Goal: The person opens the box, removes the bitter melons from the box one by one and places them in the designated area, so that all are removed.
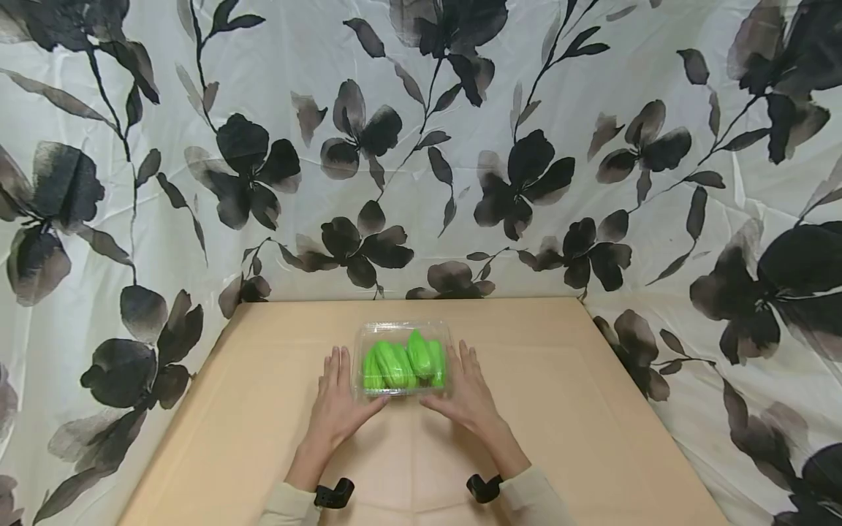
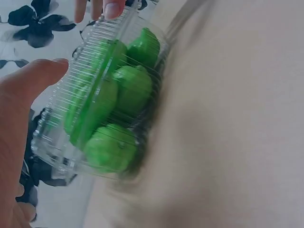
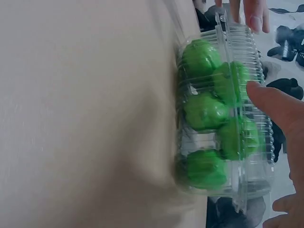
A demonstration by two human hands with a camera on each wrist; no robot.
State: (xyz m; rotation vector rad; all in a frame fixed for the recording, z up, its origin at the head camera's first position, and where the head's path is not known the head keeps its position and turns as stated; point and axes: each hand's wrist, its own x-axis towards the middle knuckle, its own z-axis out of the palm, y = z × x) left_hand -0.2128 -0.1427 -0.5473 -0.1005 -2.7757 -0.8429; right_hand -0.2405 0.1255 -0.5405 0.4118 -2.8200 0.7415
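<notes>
A clear plastic clamshell box (image 1: 403, 328) sits on the table with its ribbed lid down. Inside are several bright green, ribbed, oblong fruits or vegetables (image 1: 395, 364); their exact kind I cannot tell. My left hand (image 1: 338, 403) lies along the left side of the box, fingers straight and thumb out toward its front edge. On the opposite side my right hand (image 1: 468, 394) mirrors it, fingers extended and thumb pointing inward. In the left wrist view a thumb (image 2: 47, 73) is beside the lid, and the right wrist view shows the other thumb (image 3: 266, 97) overlapping it.
The tan tabletop (image 1: 559, 424) spreads around the box and ends at a back edge just beyond it. White cloth (image 1: 296, 44) with dark printed flowers hangs behind and along both sides. Each wrist wears a black camera mount (image 1: 334, 494).
</notes>
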